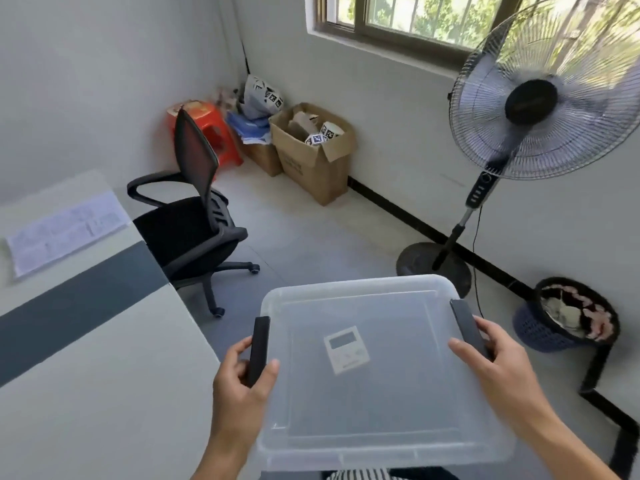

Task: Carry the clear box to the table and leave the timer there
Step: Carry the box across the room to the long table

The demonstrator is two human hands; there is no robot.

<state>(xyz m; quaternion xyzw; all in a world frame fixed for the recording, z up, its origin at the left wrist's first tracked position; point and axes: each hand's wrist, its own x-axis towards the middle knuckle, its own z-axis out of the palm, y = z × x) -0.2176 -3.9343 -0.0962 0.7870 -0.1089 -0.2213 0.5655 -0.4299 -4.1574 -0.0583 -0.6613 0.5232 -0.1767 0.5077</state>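
I hold a clear plastic box (pixel 381 403) with its lid on, level in front of me above the floor. My left hand (pixel 242 382) grips the black latch on its left side, and my right hand (pixel 498 362) grips the black latch on its right side. A small white timer (pixel 345 348) with a grey display lies inside, seen through the lid near the middle. The table (pixel 86 393), white with a dark grey stripe, stands to the left of the box, its edge close to my left hand.
A sheet of paper (pixel 65 230) lies on the table's far end. A black office chair (pixel 194 216) stands beyond the table. A standing fan (pixel 533 109) and a dark waste basket (pixel 568 317) are on the right. Cardboard boxes (pixel 311 157) and a red stool (pixel 211 129) fill the far corner.
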